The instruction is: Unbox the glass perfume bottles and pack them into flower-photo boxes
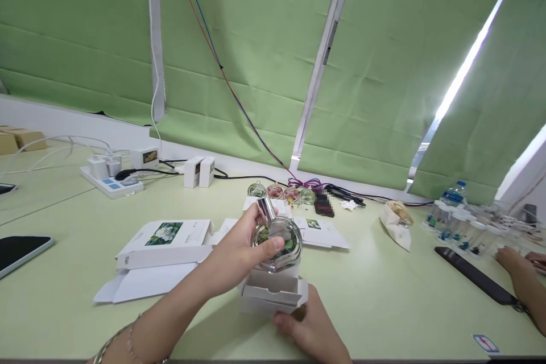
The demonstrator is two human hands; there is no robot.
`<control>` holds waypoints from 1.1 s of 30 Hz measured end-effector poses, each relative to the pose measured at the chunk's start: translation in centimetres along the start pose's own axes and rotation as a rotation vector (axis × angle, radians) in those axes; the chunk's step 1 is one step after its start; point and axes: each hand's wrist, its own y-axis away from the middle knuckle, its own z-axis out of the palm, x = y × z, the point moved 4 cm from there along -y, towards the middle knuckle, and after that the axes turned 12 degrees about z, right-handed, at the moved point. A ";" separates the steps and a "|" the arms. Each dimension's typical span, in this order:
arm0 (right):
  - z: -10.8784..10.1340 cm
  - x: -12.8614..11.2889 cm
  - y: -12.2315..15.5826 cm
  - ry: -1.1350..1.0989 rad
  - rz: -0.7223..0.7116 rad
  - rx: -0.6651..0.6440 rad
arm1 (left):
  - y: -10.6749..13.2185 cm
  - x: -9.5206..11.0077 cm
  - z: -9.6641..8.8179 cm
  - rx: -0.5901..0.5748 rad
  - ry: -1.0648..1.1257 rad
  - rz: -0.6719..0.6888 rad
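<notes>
My left hand [251,244] is closed around a round glass perfume bottle [286,243] with a silver cap and a green leafy picture showing through it. The bottle is held tilted just above the open top of a small white carton [273,296]. My right hand [307,324] grips that carton from the right and below, its thumb on the front face. The carton's upper flaps stand open, and its inside is partly hidden by the bottle. To the left lies a larger white box [166,242] with a white-flower picture, its flap spread on the table.
Several round bottles [275,191] stand at the back near bundled cables [345,193]. Another opened box [319,233] lies behind my hands. A power strip [113,182] and phone [23,253] are left; capped vials [464,227] and another person's hand [512,261] are right.
</notes>
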 end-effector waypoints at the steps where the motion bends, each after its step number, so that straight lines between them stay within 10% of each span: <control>1: 0.0 -0.1 0.0 0.004 0.004 -0.002 | 0.0 -0.2 0.0 0.001 -0.018 0.004; 17: 0.3 -0.3 -0.3 0.027 0.050 -0.002 | 2.3 1.1 1.3 -0.379 -0.709 -0.015; 33: 0.2 -1.2 -0.4 0.071 0.075 0.044 | 2.1 1.4 2.4 -0.433 -1.090 0.231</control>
